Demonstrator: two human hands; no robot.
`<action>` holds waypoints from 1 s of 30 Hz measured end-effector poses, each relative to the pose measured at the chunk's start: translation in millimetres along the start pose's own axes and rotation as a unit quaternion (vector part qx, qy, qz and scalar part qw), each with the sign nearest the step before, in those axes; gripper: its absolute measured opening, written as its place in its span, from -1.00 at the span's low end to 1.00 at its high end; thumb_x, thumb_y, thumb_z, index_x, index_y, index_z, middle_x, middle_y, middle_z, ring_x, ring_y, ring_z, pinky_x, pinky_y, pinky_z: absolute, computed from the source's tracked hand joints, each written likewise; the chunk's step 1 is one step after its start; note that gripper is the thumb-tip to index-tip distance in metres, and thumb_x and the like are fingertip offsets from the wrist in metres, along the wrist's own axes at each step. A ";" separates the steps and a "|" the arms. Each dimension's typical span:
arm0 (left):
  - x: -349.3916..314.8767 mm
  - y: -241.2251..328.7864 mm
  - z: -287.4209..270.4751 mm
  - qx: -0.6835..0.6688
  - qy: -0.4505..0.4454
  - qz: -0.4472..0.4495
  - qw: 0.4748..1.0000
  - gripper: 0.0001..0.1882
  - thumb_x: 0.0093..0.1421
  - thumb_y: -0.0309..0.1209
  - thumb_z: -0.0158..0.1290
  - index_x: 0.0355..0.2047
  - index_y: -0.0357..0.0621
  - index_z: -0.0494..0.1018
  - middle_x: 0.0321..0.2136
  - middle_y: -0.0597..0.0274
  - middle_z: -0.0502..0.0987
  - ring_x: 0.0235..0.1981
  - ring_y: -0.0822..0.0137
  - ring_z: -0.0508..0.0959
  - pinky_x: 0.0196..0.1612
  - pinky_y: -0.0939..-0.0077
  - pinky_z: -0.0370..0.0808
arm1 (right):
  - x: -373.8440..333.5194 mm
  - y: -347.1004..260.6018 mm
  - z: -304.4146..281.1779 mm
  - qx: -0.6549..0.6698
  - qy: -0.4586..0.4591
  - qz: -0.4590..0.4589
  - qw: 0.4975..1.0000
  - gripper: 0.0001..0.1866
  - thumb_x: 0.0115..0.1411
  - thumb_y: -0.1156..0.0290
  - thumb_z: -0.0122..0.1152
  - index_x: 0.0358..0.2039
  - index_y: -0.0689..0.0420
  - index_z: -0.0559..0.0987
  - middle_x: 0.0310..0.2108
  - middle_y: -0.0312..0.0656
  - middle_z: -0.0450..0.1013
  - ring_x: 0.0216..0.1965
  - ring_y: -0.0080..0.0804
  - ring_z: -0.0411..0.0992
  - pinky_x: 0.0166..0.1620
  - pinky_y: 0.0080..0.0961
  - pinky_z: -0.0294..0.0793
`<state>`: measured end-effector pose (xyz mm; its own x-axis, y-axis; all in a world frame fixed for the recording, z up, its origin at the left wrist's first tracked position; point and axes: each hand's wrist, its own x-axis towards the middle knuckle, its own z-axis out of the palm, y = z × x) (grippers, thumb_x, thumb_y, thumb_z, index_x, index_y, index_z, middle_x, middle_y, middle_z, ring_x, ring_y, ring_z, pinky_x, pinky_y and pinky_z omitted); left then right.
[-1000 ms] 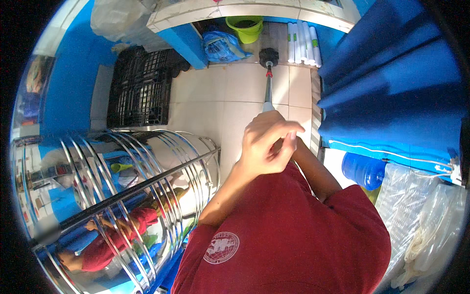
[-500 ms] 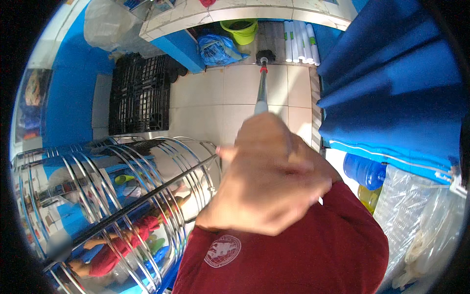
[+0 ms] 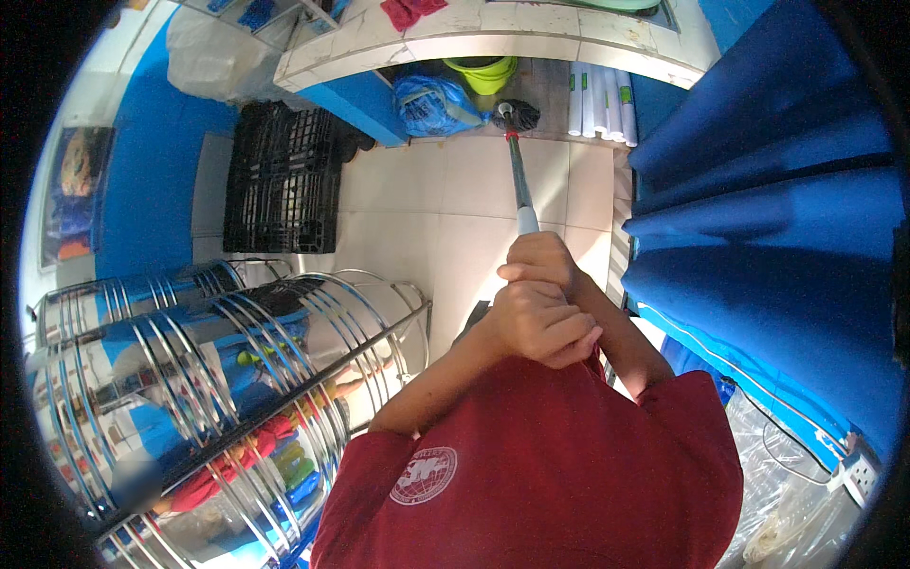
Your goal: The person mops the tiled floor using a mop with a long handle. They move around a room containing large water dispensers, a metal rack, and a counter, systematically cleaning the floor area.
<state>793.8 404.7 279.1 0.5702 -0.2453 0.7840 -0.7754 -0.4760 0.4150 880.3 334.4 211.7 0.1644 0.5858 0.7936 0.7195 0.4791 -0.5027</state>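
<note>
Both my hands are wrapped round the handle of a mop, one above the other. My right hand (image 3: 540, 258) grips it farther out, by the pale grey sleeve of the pole. Close to my chest, my left hand (image 3: 548, 325) is closed round the handle's upper end, which its fingers hide. From there the metal mop (image 3: 520, 180) slopes down and away to a red collar. Its dark, stringy head rests on the floor under a tiled counter, beside a blue plastic bag (image 3: 434, 106) and a lime-green bucket (image 3: 485, 76).
White rolls (image 3: 603, 104) stand right of the mop head. A blue curtain (image 3: 758, 199) hangs along the right side, above clear plastic wrapping (image 3: 777, 474). On the left are a chrome wire rack (image 3: 227, 379) and black crates (image 3: 284, 180). The tiled counter (image 3: 493, 27) crosses the far side.
My hands have dropped away from the camera, still on the mop handle. The mop head has turned and shows more of its strands. The whole view has shifted slightly.
</note>
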 end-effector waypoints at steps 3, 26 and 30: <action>-14.1 -23.4 10.8 0.014 -0.046 -0.057 0.997 -0.90 -0.08 -0.52 0.15 -0.67 -0.14 0.45 -0.81 0.27 0.40 -0.80 0.34 0.43 -0.71 0.49 0.37 | -16.5 26.9 -2.4 -0.007 0.001 0.036 0.999 -0.81 -0.06 0.36 0.13 -0.47 0.23 0.49 -0.64 -0.15 0.35 -0.64 -0.25 0.36 -0.58 -0.34 0.30; -89.2 82.5 -32.3 -0.099 0.080 -0.132 0.983 -0.83 -0.03 -0.54 0.17 -0.70 -0.17 0.43 -0.82 0.21 0.38 -0.76 0.25 0.44 -0.61 0.46 0.32 | -37.0 -107.5 103.5 -0.009 0.096 0.195 0.976 -0.68 -0.03 0.14 0.11 -0.43 0.16 0.51 -0.49 -0.14 0.42 -0.44 -0.15 0.43 -0.37 -0.32 0.38; -114.7 92.8 -18.5 -0.086 -0.018 -0.140 0.986 -0.81 0.03 -0.46 0.17 -0.67 -0.12 0.43 -0.75 0.20 0.43 -0.67 0.22 0.50 -0.56 0.39 0.41 | -71.8 -110.7 117.1 -0.104 0.080 0.147 0.980 -0.74 -0.07 0.28 0.15 -0.38 0.16 0.52 -0.46 -0.17 0.42 -0.42 -0.17 0.42 -0.38 -0.35 0.39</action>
<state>651.4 404.3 236.2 0.7761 -0.1559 0.6111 -0.6182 -0.3798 0.6882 709.8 315.8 170.3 0.4773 0.5607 0.6766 0.7445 0.1509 -0.6503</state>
